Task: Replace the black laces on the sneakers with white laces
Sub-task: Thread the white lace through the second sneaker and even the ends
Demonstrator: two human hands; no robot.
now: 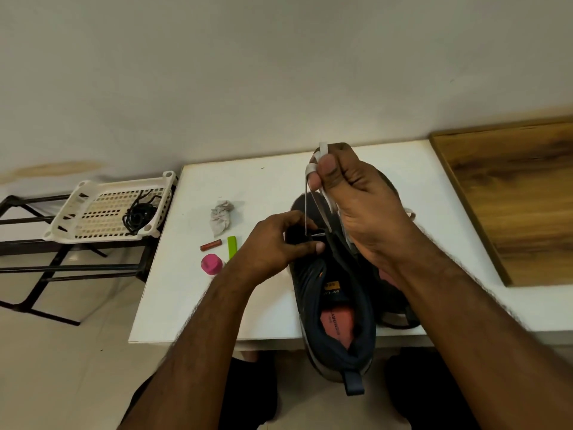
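While the dark sneaker (336,305) lies on the white table (269,187) with its long axis pointing away from the person, heel toward the body and toe toward the wall, the white lace (313,184) rises almost straight up from an eyelet near the front of the shoe. The right hand (359,206) is raised above the toe, fingers curled, and pinches the lace between thumb and finger, so the lace looks taut. The left hand (279,243) is lower and nearer to the eyelet; it grips the left edge of the upper and steadies it. I judge that the next pull goes upward and away. The removed black laces (138,214) lie in the white basket (77,218), well apart at the left
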